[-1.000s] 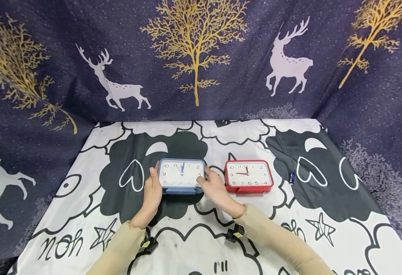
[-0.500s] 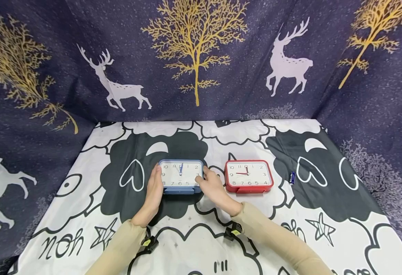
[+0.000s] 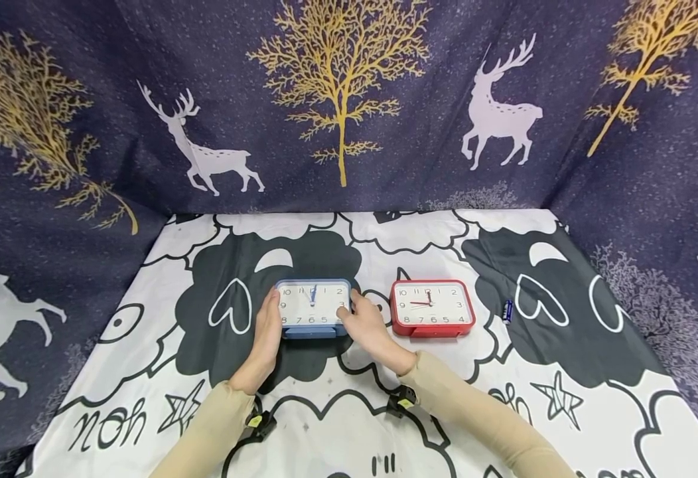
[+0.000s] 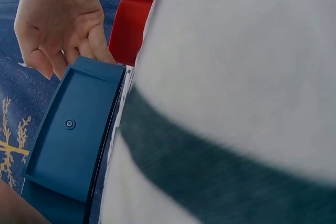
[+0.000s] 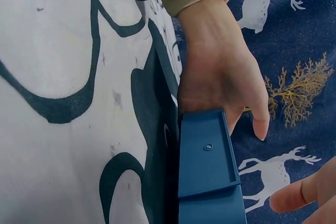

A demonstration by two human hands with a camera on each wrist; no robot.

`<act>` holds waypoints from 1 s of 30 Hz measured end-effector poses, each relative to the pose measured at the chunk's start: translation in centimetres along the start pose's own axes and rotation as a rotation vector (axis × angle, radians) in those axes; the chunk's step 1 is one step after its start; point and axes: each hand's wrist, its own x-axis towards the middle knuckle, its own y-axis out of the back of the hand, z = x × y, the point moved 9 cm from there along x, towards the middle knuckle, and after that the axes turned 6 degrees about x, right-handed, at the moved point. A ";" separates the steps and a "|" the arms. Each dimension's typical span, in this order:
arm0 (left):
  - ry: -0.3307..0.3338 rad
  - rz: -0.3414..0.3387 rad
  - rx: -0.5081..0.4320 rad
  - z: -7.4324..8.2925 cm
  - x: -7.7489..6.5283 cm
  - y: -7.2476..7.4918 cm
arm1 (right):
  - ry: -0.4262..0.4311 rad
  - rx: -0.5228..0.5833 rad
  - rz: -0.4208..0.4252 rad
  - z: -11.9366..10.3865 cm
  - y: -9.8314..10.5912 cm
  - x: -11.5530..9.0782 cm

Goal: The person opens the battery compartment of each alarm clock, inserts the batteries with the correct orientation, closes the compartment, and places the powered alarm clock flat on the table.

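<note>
A blue alarm clock [image 3: 313, 330], white-faced with blue hands near 12, lies face up between both hands in the head view. My left hand [image 3: 267, 326] rests along its left side with fingers fairly straight. At the right end, my right hand [image 3: 369, 326] grips the clock, thumb over the face's edge near the 3 and fingers round the side. Both wrist views show the blue underside with a screw, close over the cloth; the right hand [image 4: 63, 19] is at its far end in the left wrist view. The clock's back is hidden.
A red alarm clock [image 3: 432, 331] lies face up just right of the right hand. Farther right is a small blue battery [image 3: 507, 311]. A black-and-white patterned cloth [image 3: 319, 438] covers the table, and dark curtains [image 3: 349, 199] with deer and trees enclose its back and sides.
The blue clock has shifted slightly left and looks a little smaller in the head view. The left thumb, raised beside the clock a second ago, now lies along its side. The red clock stays put.
</note>
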 end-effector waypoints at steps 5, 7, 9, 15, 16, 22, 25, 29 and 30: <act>0.000 0.005 -0.001 -0.1 0.0 -0.1 | 0.002 -0.018 0.000 0.1 -0.1 0.1; -0.001 0.001 0.008 -0.1 0.0 -0.1 | 0.001 -0.024 0.006 0.1 -0.1 0.1; 0.003 0.000 0.017 -0.2 0.1 -0.1 | 0.004 -0.030 0.012 0.1 -0.1 0.1; 0.025 -0.012 0.039 -0.3 0.2 -0.3 | 0.000 -0.032 0.008 0.4 -0.2 0.4; 0.031 -0.016 0.042 -0.3 0.2 -0.4 | -0.004 -0.031 0.007 0.4 -0.2 0.4; 0.050 -0.037 0.046 -0.3 0.2 -0.8 | -0.020 -0.035 0.010 0.7 -0.2 0.5; 0.050 -0.029 0.053 -0.5 0.3 -0.8 | -0.009 -0.044 0.008 0.7 -0.3 0.5; 0.052 -0.011 0.071 -0.7 0.4 -0.6 | -0.001 -0.051 0.012 0.9 -0.4 0.5; 0.052 -0.006 0.076 -0.7 0.4 -0.6 | -0.001 -0.051 0.015 0.9 -0.3 0.5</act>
